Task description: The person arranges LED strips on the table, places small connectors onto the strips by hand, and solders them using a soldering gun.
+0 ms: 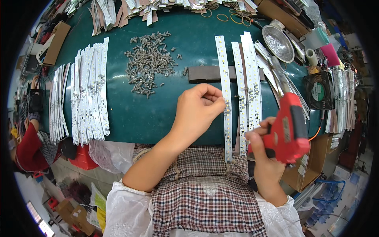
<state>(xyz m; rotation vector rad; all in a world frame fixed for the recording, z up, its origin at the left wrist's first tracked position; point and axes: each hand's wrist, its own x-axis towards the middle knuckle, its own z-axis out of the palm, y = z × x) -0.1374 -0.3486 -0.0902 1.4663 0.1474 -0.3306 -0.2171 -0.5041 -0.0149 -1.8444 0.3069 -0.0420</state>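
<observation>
Checked apron (207, 205) nearest; beyond, right hand (264, 160) wrapped round red tool (294, 145), label (287, 130) blurred; left hand (198, 110) pinching left edge of white strip (224, 67), long axis near-to-far, overhanging counter's (130, 122) near edge.

1. My left hand (197, 108) reaches past the table's (122, 122) near edge, thumb and forefinger pinched together.
2. My right hand (267, 169), farther right along that edge, is curled closed.
</observation>
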